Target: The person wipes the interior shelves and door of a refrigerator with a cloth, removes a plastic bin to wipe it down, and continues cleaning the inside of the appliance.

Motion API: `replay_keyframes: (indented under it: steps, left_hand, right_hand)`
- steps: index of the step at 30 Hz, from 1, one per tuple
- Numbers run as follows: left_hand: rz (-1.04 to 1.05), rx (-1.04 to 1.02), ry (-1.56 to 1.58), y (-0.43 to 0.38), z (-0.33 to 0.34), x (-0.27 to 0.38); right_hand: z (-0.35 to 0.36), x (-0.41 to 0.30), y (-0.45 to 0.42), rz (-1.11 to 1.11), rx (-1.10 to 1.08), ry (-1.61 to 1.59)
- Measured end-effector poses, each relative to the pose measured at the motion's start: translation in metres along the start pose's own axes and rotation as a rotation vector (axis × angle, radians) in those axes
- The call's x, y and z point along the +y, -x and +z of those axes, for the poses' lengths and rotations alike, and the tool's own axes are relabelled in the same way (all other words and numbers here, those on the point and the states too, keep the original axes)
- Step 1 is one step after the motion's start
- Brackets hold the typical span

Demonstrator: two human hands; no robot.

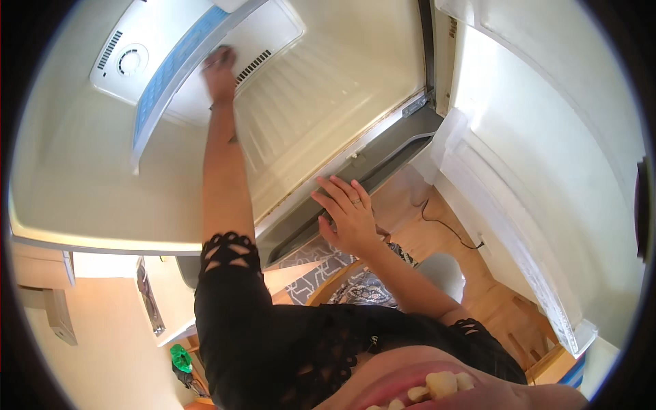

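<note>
My left hand (pixel 220 72) reaches deep into a refrigerator compartment (pixel 318 87), at the white vented rear panel (pixel 266 36). It is blurred; a small dark patch shows at its fingers, and whether it grips something cannot be made out. Just left of that hand runs a shelf (pixel 179 66) with a blue textured surface and a pale rim. My right hand (pixel 348 215) rests at the grey front ledge (pixel 302 230) of the refrigerator, fingers spread, a ring on one of them. Nothing shows in its grasp.
The refrigerator door (pixel 553 128) stands open on the right, with a clear door bin (pixel 512 241) along it. A dark cord (pixel 446 223) hangs near the wooden floor (pixel 435 205). A metal hinge (pixel 414 105) sits at the compartment's corner. Patterned fabric (pixel 364 287) lies below my right arm.
</note>
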State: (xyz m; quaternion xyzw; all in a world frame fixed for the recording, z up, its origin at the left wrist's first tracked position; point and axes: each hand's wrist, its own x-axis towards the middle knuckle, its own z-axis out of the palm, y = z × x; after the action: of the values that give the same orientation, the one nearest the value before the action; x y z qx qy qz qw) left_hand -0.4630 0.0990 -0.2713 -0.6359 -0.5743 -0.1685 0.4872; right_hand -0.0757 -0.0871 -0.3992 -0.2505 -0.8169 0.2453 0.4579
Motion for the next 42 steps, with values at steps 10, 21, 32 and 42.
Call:
replay_keyframes:
  steps: [10,21,32,42]
  left_hand:
    - [0.055,-0.13,-0.071,0.007,-0.039,-0.026]
    - [-0.421,-0.304,-0.356,0.071,-0.067,-0.044]
    - [-0.623,-1.162,-0.313,0.087,-0.084,0.009]
    - [-0.364,-1.483,0.644,0.055,-0.334,0.119]
  right_hand:
    - [0.0,0.005,0.002,-0.061,0.016,0.02]
    - [-0.002,0.012,0.0,-0.062,0.033,0.016]
    - [-0.004,0.008,0.002,-0.095,0.039,0.001]
    - [-0.022,-0.01,-0.009,0.173,-0.071,-0.396]
